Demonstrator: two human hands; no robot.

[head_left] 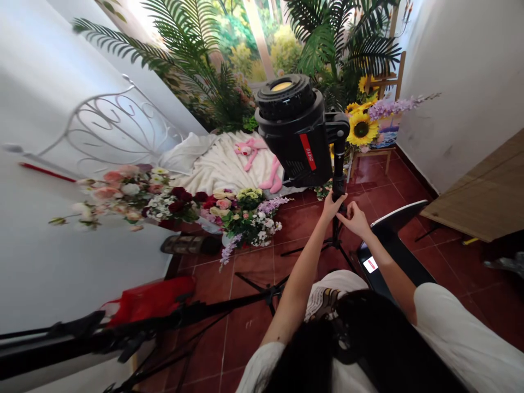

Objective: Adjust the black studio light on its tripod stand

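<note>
A black studio light (297,155) with a red label sits on top of a black light stand (339,161), its round front facing up and away. My left hand (332,207) is wrapped around the stand's pole just below the light. Close beside it on the right, my right hand (354,219) is closed in a pinch against the same pole. Whatever small part lies between its fingertips is hidden. Lower down, the stand's tripod legs (333,244) spread on the red tiled floor.
A black chair (403,259) with a phone (370,265) on it stands at right. Another black stand (229,299) crosses the lower left. Flowers (245,215) line a white-draped bed (216,164) with a pink plush toy (249,146). Sunflowers (362,128) stand behind the light.
</note>
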